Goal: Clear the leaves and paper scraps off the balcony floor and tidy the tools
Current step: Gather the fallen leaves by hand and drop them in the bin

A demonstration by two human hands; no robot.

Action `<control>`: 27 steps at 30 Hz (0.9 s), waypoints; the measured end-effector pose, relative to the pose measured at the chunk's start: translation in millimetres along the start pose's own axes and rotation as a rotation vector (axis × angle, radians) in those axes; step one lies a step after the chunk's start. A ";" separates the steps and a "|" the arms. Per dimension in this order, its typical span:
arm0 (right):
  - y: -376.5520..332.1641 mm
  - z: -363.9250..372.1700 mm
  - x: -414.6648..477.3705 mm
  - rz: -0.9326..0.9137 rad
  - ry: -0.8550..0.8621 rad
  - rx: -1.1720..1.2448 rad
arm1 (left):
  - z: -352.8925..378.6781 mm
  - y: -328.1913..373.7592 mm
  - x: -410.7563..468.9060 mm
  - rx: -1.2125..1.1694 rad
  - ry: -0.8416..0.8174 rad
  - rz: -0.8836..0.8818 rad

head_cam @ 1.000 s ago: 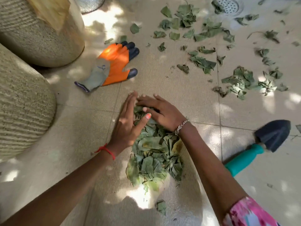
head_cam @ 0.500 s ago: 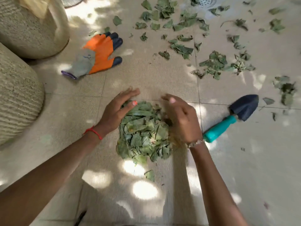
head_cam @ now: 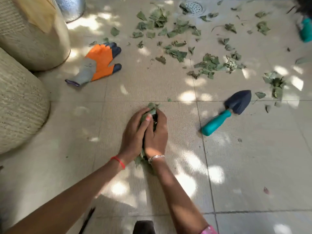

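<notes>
Left hand (head_cam: 133, 134), right hand (head_cam: 157, 135) cupped together, clutching leaf wad (head_cam: 152, 106). Trowel (head_cam: 226, 112) right: long axis near-left to far-right, blade pointing far-right.

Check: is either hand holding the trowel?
No, the trowel lies on the floor apart from both hands, while the left hand and right hand grip a bunch of leaves.

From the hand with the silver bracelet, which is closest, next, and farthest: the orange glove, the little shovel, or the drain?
1. Shovel, just to the right of the right hand.
2. Glove, ahead and to the left.
3. Drain, far ahead, near the top edge.
</notes>
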State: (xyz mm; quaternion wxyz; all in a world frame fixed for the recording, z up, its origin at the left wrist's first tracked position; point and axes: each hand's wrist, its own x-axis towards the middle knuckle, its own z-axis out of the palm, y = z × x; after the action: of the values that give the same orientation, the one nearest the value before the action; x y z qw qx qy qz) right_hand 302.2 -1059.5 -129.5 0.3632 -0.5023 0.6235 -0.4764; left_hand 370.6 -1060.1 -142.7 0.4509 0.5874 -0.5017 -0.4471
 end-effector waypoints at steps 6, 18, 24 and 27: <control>-10.0 7.1 -3.0 0.173 0.092 0.399 | 8.2 19.7 -5.4 -0.545 0.108 -0.168; -29.9 17.2 -10.2 0.100 -0.179 0.199 | -15.5 30.9 -10.4 -0.600 0.200 -0.369; -37.5 16.8 -0.3 0.191 -0.425 0.173 | -18.8 32.8 -9.3 -0.600 0.185 -0.415; -41.3 16.9 -1.9 0.223 -0.466 0.172 | -19.1 28.8 -9.6 -0.591 0.236 -0.434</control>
State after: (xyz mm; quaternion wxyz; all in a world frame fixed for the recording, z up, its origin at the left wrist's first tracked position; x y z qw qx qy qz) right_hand 329.9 -1063.3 -94.8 0.5886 -0.4939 0.5317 -0.3561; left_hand 383.0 -1051.6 -110.1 0.5502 0.5722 -0.1600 -0.5867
